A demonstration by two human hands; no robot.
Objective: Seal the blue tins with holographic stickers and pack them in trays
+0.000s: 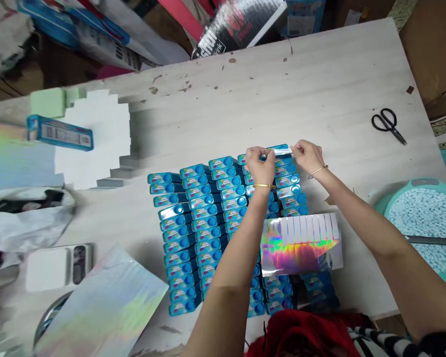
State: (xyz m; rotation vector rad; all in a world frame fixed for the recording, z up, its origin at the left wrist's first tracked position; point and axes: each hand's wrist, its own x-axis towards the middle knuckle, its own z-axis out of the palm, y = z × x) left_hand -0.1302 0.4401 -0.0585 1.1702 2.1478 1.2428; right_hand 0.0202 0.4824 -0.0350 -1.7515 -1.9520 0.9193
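Observation:
Standing in several rows on the table are small blue tins [202, 199] with rounded ends and printed tops. At the far end of the right-hand rows, a narrow shiny sticker strip [283, 151] is stretched between my hands, over a tin's top. My left hand [260, 163] pinches its left end, and my right hand [307, 155] pinches the right end. Nearer to me, a holographic sticker sheet [301, 255] lies across the tins, with several pale strips along its upper part. My left forearm hides some of the tins.
Black scissors [388, 126] lie at the right. A teal basin [412, 186] holds white pellets, with a knife-like blade [431, 240] across it. At left are stacked white cards [96, 134], a blue box [61, 133], a white scale [48, 267] and a holographic sheet [107, 302].

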